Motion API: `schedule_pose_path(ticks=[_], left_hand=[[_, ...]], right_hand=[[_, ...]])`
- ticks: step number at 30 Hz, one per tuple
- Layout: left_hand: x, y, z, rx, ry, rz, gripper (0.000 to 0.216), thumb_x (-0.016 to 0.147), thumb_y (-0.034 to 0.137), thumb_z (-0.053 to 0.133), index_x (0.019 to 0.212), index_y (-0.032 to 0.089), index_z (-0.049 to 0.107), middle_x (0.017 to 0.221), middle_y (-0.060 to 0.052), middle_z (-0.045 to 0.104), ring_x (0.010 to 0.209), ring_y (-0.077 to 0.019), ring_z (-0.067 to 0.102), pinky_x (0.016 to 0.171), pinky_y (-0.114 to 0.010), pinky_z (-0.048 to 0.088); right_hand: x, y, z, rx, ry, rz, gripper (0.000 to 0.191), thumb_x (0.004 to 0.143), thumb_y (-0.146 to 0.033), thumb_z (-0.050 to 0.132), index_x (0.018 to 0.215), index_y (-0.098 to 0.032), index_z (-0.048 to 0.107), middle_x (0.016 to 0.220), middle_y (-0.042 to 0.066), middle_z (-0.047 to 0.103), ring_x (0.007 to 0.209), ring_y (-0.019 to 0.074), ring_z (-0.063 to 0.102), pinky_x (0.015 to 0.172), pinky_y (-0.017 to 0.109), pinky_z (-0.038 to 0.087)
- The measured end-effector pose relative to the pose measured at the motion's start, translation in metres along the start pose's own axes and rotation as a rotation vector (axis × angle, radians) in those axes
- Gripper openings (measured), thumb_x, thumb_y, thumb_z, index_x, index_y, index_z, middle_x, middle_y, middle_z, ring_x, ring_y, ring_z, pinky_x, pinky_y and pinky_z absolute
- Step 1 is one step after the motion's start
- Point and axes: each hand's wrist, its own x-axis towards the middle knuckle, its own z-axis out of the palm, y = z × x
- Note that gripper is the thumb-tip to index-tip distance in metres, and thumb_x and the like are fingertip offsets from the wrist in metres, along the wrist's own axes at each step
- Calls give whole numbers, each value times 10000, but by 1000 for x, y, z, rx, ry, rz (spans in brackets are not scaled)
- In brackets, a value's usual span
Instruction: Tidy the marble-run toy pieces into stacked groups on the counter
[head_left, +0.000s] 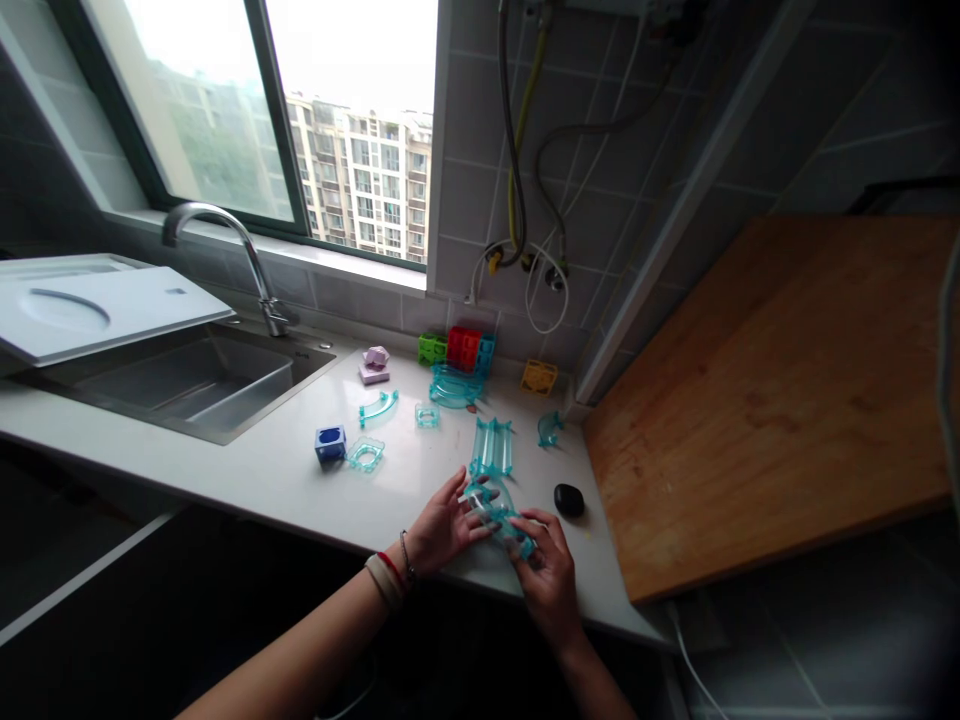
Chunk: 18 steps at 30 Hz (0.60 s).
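Note:
Above the counter's front edge, a clear teal curved plastic track piece [499,508] is pinched in the fingers of my right hand [551,575]. My left hand [442,525] is open, palm turned up and fingers spread, right against the left side of that piece. Whether those fingers bear any of its weight I cannot tell. Just beyond lie straight teal track pieces [493,447] side by side. A black rounded case [568,500] rests to the right of my right hand.
Teal curved tracks [456,386] are stacked before green [432,349] and red blocks [464,347]. A blue block [330,443], teal square frame [367,455], pink blocks [374,366] and yellow piece [538,377] stand around. Left is a sink [217,425]; right, a wooden board [765,400].

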Motion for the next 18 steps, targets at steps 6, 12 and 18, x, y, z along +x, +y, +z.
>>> schedule_pose_path(ticks=[6,12,18], left_hand=[[6,3,-2,78,111,-23,305,842,386,738,1059,211,614,1162,-87,692,1014,-239,727,838,-346,604],[9,6,-1,273,146,-67,415,752,328,843,1072,214,606,1000,-58,707,821,-225,744,725,-392,626],[17,9,-6,388,107,-89,376,719,375,873,896,148,631,764,-31,681,585,-160,669,535,-292,576]], right_hand=[[-1,-2,0,-86,-9,-62,174,923,-302,666,1060,-313,772,1199,87,592,1133,277,614,959,393,528],[6,-2,-2,-23,-48,2,141,928,-347,664,993,-285,774,1158,88,671,1095,272,648,909,373,542],[8,-9,-3,80,-127,-59,148,936,-337,661,1012,-307,784,1151,74,712,1097,265,662,994,419,504]])
